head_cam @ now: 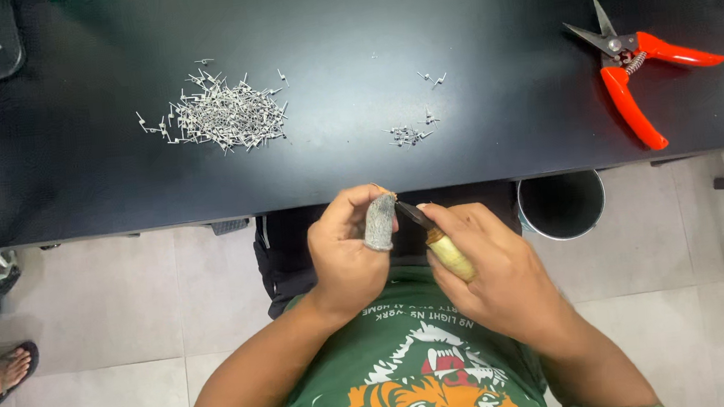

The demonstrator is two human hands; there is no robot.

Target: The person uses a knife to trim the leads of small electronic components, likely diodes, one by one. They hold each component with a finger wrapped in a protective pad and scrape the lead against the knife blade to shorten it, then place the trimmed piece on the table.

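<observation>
My left hand (344, 253) is held over my lap just below the table's front edge, fingers curled, with a grey fabric guard (379, 223) on the thumb. It pinches something tiny near its fingertips, too small to make out. My right hand (494, 270) grips a small knife (439, 239) with a pale yellowish handle and a dark blade. The blade tip points toward the guarded thumb. Both hands nearly touch.
A black table (346, 21) holds a large pile of small grey metal pieces (219, 113), a smaller scatter of metal pieces (412, 129), and red-handled pruning shears (638, 66). A metal bin (561, 205) stands under the table edge. Another person's sandalled foot (6, 374) shows at left.
</observation>
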